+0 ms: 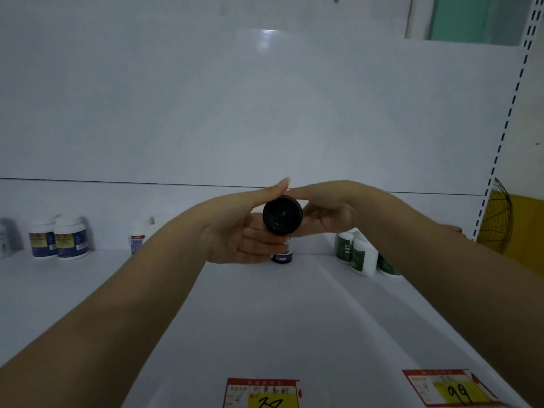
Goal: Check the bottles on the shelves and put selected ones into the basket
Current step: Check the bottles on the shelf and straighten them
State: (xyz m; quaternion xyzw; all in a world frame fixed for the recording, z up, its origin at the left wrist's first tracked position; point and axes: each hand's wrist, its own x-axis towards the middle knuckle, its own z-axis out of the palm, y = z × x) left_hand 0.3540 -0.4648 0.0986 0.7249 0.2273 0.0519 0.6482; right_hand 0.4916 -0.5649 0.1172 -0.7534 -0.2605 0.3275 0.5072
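Note:
A dark bottle point(282, 214) is held up over the white shelf point(265, 313) with its round end turned toward me. My left hand point(238, 231) holds it from the left, thumb over its top and fingers curled under it. My right hand point(326, 210) holds it from the right, fingers around its far side. A small bottle with a purple label point(282, 256) stands on the shelf just below the hands, mostly hidden by them. No basket is in view.
Two white bottles with blue and yellow labels point(59, 238) stand at the back left. A white bottle with a red band point(137, 238) stands left of my left arm. White bottles with green labels point(357, 254) stand at the right. Price tags point(262, 393) line the front edge.

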